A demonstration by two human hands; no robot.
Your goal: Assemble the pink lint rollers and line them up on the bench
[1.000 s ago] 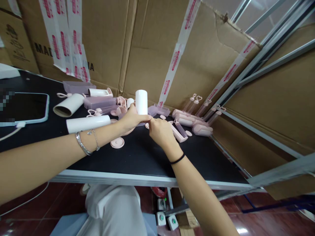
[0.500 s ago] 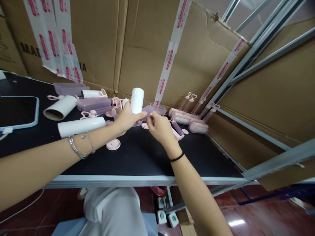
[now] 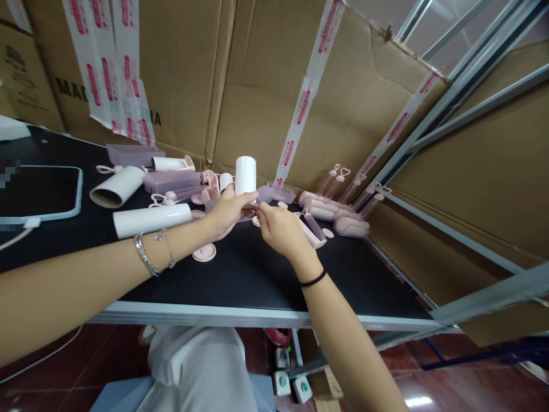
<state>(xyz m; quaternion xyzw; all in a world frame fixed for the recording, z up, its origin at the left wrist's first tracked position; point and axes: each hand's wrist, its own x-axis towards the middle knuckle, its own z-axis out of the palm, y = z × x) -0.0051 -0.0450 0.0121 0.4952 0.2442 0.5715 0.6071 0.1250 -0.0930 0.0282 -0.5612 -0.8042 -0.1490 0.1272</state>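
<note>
My left hand [image 3: 227, 214] is wrapped around the lower part of a glossy white roll [image 3: 246, 176], which looks like a lint roller refill and stands nearly upright above the table. My right hand [image 3: 281, 229] is closed, its thumb and fingertips pinched together at the bottom end of the roll. Whatever lies between those fingertips is too small to make out. Behind my left hand stands a smaller white roll [image 3: 226, 181], partly covered. A round pink cap [image 3: 203, 252] lies on the black table [image 3: 240, 274] below my left wrist.
Two larger white rolls [image 3: 152, 220] lie at left, near purple cases [image 3: 172, 181] and pink heart-loop handles. A phone [image 3: 40, 191] with a cable sits far left. Pink rollers [image 3: 351, 226] line the right side. Cardboard [image 3: 257, 86] walls the back; a metal frame [image 3: 467, 246] borders the right.
My right fingertips have come down and in, against the bottom of the roll. The roll is a little more upright. The whole view has shifted slightly.
</note>
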